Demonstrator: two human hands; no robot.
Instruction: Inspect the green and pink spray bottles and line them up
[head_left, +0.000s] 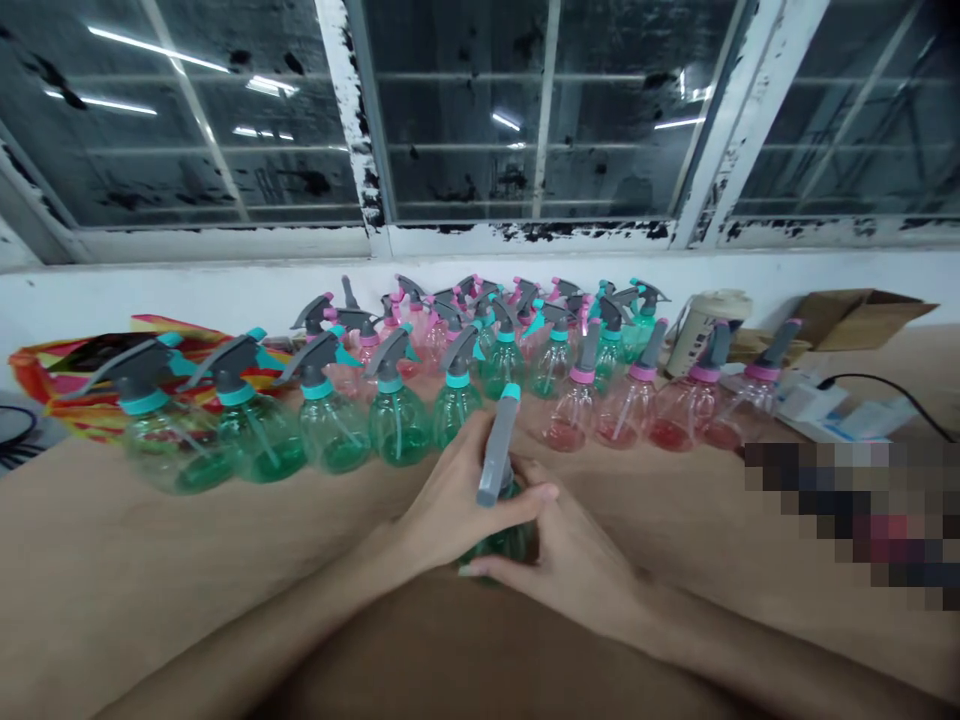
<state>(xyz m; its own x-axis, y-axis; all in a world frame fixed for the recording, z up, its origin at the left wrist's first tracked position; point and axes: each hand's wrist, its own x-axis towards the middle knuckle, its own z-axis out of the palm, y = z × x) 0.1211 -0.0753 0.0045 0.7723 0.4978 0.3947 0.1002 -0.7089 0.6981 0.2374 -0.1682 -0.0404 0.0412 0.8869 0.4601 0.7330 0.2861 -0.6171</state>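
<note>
Close in front of me, both hands are closed around a green spray bottle (501, 545) with a grey trigger head and a teal nozzle. My left hand (450, 490) wraps its neck just under the sprayer head. My right hand (562, 545) grips the bottle's body from the right, thumb across the near side. The fingers on the far side are hidden. Beyond my hands stands a front row of spray bottles: several green ones (401, 425) with teal collars on the left, and several pink ones (622, 410) with pink collars on the right.
Behind the front row, more pink and green spray bottles (504, 360) crowd against the wall. A colourful bag (75, 400) lies at the left. On the right are a whitish container (705, 325), a brown cardboard box (862, 315) and a black cable (892, 385). Windows rise behind the table (187, 580).
</note>
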